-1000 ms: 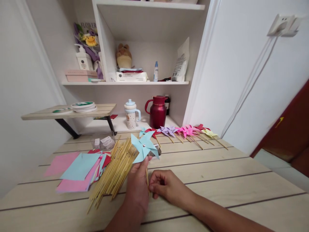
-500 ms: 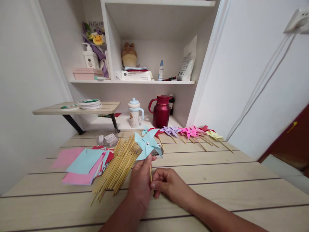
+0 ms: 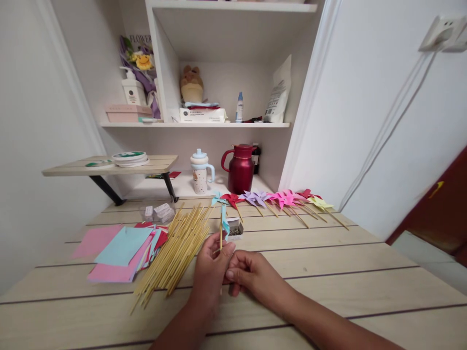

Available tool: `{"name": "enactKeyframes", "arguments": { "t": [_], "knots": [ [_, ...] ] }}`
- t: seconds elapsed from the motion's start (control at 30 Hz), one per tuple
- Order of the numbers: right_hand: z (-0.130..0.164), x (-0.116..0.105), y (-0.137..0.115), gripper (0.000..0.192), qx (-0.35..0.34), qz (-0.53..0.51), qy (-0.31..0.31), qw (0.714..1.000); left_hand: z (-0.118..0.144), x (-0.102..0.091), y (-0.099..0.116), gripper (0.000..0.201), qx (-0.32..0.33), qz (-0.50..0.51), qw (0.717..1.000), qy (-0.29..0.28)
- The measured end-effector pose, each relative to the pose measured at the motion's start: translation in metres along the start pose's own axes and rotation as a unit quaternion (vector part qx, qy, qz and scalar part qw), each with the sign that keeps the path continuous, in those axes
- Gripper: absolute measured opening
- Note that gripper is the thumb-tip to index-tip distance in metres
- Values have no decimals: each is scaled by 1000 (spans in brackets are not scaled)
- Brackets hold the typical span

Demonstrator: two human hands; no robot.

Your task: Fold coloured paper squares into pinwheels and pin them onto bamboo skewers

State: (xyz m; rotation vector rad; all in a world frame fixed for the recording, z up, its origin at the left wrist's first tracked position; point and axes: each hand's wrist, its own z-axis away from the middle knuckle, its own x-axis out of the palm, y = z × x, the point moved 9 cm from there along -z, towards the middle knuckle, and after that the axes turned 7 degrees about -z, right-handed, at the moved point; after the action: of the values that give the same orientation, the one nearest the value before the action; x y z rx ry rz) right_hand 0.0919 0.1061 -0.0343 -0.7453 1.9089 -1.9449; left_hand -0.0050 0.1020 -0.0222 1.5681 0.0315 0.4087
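My left hand (image 3: 211,267) is closed on the thin wooden stick of a light blue paper pinwheel (image 3: 224,223). The pinwheel stands upright and shows edge-on, its blades facing right. Against the left fingers rests my right hand (image 3: 250,272), its thumb and fingers curled together; what they hold, if anything, is hidden. Just behind the pinwheel is a small open box (image 3: 235,229) of tiny metal pieces. A bundle of wooden sticks (image 3: 178,248) lies left of my hands.
Colored paper sheets (image 3: 122,248) lie at the left, near a clear box with small packets (image 3: 162,212). Finished pinwheels (image 3: 255,198) line the table's back right. A red jug (image 3: 241,170) and a cup (image 3: 200,175) stand behind; a raised wooden shelf (image 3: 80,167) holds tape rolls.
The pinwheel has turned from facing me to edge-on, its blades now pointing right. My left hand has rotated with it, and the small box behind has come into fuller view.
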Motion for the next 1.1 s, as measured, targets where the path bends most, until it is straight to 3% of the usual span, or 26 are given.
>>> {"name": "enactKeyframes", "arguments": {
  "t": [0.17, 0.33, 0.47, 0.73, 0.9, 1.1],
  "knots": [
    [3, -4, -10, 31, -29, 37, 13, 999, 1, 1, -3, 26, -17, 47, 999, -14],
    [5, -1, -12, 41, -43, 54, -10, 998, -1, 3, -4, 23, -29, 121, 992, -26],
    [5, 0, -12, 38, -51, 49, -11, 997, -3, 7, 0, 22, -43, 180, 982, -45],
    [1, 2, 3, 35, -3, 13, -8, 1000, -10, -1, 16, 16, -24, 259, 965, -32],
    [0, 7, 9, 23, 8, 23, 19, 1000, -4, 7, 17, 19, -23, 261, 965, -35],
    [0, 6, 13, 25, 26, -3, 37, 999, -1, 4, 17, 29, 11, 141, 989, -33]
  ]
}}
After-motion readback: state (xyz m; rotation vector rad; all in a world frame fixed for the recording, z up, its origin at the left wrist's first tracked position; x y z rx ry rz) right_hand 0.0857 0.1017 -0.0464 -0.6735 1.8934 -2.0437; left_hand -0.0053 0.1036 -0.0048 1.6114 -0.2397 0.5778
